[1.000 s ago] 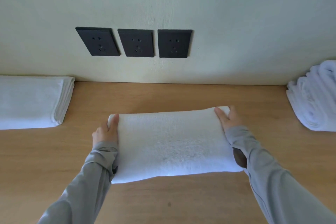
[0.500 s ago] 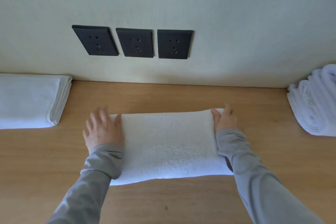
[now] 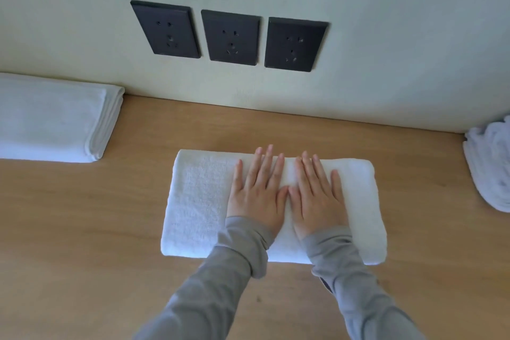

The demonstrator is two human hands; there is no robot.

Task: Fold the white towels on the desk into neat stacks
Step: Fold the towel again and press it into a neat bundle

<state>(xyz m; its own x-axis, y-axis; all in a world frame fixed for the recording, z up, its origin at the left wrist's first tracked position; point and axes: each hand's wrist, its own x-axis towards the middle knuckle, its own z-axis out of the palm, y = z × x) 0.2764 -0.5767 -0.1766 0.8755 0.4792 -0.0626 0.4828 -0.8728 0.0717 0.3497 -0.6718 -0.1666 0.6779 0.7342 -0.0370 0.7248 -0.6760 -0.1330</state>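
Since half a second ago: left hand (image 3: 256, 193) and right hand (image 3: 317, 196) have come in from the two short ends of the towel to its middle. The view has also closed in.

Left edge: stack of folded white towels (image 3: 49, 119), against the wall, layered edges facing right. It lies well apart from the work piece.

Centre: folded white terry towel (image 3: 198, 201) lies flat on the light wooden bench (image 3: 82, 229), long side parallel to the wall, below the three black wall sockets (image 3: 231, 37). Both hands rest palm-down on it side by side, thumbs nearly touching. The fingers (image 3: 265, 165) are straight, spread and pointing toward the wall; nothing is gripped. Grey sleeves (image 3: 242, 246) cover the near edge. Judged step: pressing the fold flat.

Right edge: loose heap of white towels (image 3: 491, 168), partly out of frame, apparently not yet folded.

Handling, judged:
- Towel is soft, light and limp, with some spring in the pile. Rounded edges suggest several layers that could puff open once pressure comes off.
- Not fragile or slippery, but the layers can shear against each other if dragged.
- Best hold: both short ends, fingers slid beneath and thumbs on top, so every layer is clamped together.
- Lift level for the move to the left stack. A one-sided pinch would let it droop and unfold.
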